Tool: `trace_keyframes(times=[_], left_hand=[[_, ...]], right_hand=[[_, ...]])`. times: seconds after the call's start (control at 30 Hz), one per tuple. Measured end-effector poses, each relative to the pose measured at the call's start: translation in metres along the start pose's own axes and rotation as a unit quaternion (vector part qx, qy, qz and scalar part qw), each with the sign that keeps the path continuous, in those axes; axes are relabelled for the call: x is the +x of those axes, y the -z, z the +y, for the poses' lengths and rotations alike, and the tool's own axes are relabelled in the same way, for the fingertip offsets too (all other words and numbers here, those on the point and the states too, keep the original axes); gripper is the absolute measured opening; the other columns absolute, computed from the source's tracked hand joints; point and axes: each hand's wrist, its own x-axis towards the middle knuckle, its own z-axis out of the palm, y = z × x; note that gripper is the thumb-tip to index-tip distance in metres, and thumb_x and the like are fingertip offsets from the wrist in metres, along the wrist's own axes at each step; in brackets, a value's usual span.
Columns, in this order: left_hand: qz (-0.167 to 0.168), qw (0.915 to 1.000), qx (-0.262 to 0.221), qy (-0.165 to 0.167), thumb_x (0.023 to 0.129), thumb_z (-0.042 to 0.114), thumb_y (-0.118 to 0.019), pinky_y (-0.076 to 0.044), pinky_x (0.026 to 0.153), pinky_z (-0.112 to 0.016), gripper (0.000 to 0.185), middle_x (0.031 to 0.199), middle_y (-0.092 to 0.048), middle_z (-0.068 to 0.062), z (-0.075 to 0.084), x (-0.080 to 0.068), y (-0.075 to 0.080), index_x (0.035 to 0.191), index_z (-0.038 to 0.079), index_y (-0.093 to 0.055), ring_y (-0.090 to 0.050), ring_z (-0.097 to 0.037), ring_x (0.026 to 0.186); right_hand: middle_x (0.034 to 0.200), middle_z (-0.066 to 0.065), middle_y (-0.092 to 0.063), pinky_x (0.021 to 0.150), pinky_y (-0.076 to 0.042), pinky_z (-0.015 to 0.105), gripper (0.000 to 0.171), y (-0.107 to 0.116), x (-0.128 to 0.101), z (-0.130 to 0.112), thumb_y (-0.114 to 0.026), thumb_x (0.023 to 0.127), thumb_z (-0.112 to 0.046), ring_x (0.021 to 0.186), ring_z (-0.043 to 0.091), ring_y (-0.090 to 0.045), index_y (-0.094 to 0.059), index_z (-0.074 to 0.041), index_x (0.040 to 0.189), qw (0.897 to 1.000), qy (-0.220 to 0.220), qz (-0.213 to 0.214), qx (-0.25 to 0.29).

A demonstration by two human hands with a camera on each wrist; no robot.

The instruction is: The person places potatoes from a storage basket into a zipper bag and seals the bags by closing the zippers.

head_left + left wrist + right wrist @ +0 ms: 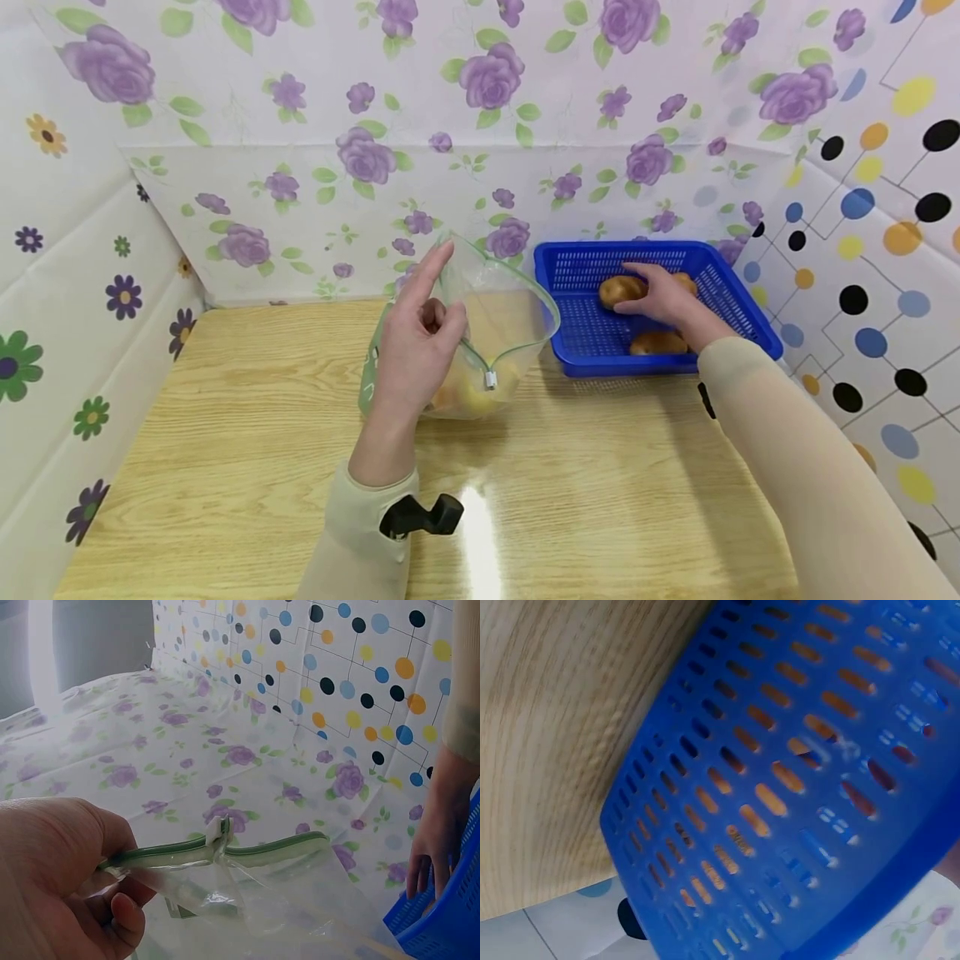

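Note:
My left hand (416, 342) pinches the green-edged rim of a clear zip bag (498, 308), whose mouth gapes. The bag's white slider (491, 380) sits at the near end of the opening. Through the plastic, yellow and orange shapes show at the bottom, too blurred to name. Inside a blue basket (592, 367) my right hand (663, 296) holds a potato (619, 292) with thumb and fingers on either side of it. Another potato (658, 342) lies nearer the basket's front wall, and one more (686, 284) is partly hidden behind the hand. The right wrist view mostly shows the basket's slotted wall (765, 757).
A wood-grain table (247, 450) bears the bag and basket, the basket standing to the bag's right. Flowered sheeting (315, 183) rises behind the table, and dotted sheeting (885, 275) closes off the right side.

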Motion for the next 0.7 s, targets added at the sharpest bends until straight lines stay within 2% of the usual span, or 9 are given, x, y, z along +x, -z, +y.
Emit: trace_keyframes(times=[0.27,0.7], left_hand=[[-0.001,0.9999,-0.013,0.009,0.102,-0.005,-0.059,-0.034,0.052,-0.023,0.069,0.171,-0.045,0.001,0.000,0.000,0.002,0.167,0.017,-0.052,-0.038,-0.015,0.058],[0.000,0.9999,-0.005,0.013,0.102,-0.003,-0.059,-0.035,0.052,-0.023,0.068,0.171,-0.046,0.002,0.000,0.001,0.002,0.167,0.018,-0.053,-0.039,-0.015,0.057]], right_hand=[[0.177,0.033,-0.019,0.125,-0.025,0.072,0.093,0.004,0.006,0.014,-0.079,0.105,-0.028,0.161,0.057,-0.018,-0.024,0.001,0.174,0.999,-0.027,-0.023,-0.001],[0.175,0.038,-0.017,0.125,-0.024,0.072,0.096,-0.001,0.013,0.021,-0.078,0.105,-0.029,0.159,0.060,-0.018,-0.019,0.003,0.174,0.998,-0.037,-0.041,-0.007]])
